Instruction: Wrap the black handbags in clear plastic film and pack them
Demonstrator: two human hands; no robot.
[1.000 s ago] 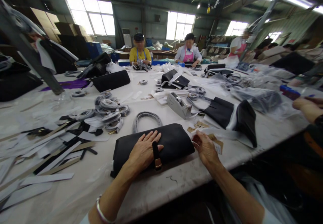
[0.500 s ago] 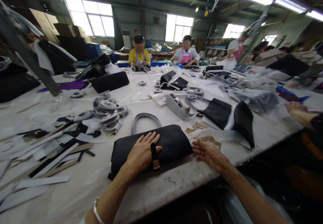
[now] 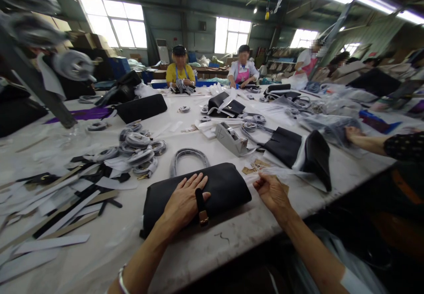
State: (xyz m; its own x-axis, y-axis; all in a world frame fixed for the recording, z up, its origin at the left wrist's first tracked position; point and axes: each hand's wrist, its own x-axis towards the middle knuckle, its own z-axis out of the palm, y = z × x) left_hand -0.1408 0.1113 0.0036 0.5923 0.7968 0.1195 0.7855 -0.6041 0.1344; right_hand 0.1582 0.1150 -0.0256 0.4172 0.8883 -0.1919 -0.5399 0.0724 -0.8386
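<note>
A black leather handbag (image 3: pixel 225 186) lies flat on the white table (image 3: pixel 238 236) in front of me, its grey handle (image 3: pixel 188 156) arching behind it. My left hand (image 3: pixel 183 201) rests flat on the bag, fingers spread, beside a black strap with a gold buckle (image 3: pixel 201 208). My right hand (image 3: pixel 271 192) sits just right of the bag, fingers curled over clear plastic film (image 3: pixel 291 177) and brown card tags (image 3: pixel 253 167); what it holds is unclear.
A grey tape dispenser (image 3: pixel 230 138) stands behind the bag. Coiled wrapped straps (image 3: pixel 139 150) and loose strips (image 3: pixel 62 197) cover the left. Another black bag (image 3: pixel 300 152) lies right. A co-worker's arm (image 3: pixel 374 143) reaches in at right; several people work at the far end.
My right hand has shifted slightly and curled its fingers at the plastic film. The co-worker's arm at right has reached further over the table. My left hand stays on the bag.
</note>
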